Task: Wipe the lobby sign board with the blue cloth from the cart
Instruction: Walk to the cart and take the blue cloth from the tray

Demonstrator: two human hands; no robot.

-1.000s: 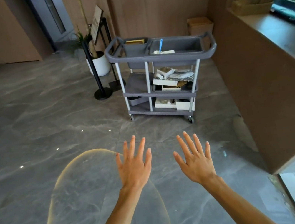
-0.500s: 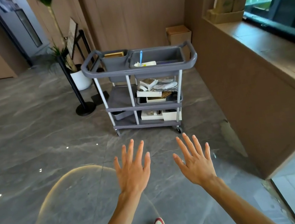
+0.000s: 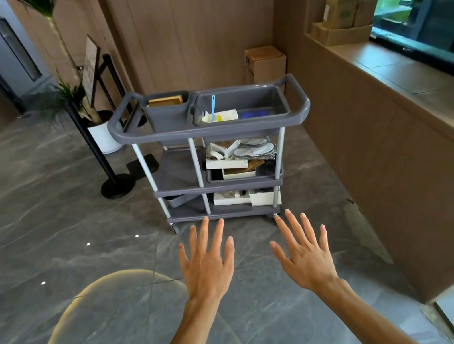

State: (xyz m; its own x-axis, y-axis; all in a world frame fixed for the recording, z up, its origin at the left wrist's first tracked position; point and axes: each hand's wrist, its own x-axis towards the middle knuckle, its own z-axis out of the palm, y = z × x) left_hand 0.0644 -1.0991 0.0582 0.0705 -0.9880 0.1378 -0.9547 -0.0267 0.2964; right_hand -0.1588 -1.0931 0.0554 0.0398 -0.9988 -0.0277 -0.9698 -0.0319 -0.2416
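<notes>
Blue cloth (image 3: 255, 113) lies flat in the right-hand bin of the top tray of the grey three-tier cart (image 3: 296, 109), just beside a white container (image 3: 221, 116) holding a light-blue handled tool (image 3: 213, 107). Left bin of the same tray holds a tan block (image 3: 165, 101), too small to identify. Middle and bottom shelves carry white boxes and wrapped plates. Sign board (image 3: 91, 63) stands tilted on a black frame behind and to the left of the cart, next to a potted plant (image 3: 74, 77) in a white pot and a black stanchion post (image 3: 91, 148). Left hand (image 3: 207, 268) and right hand (image 3: 306, 254) are both held out over the grey marble floor (image 3: 49, 231) in front of the cart, backs up, fingers straight and spread wide, holding nothing, well apart from the cloth. A brown ledge (image 3: 406, 99) with cardboard boxes runs along the right.
</notes>
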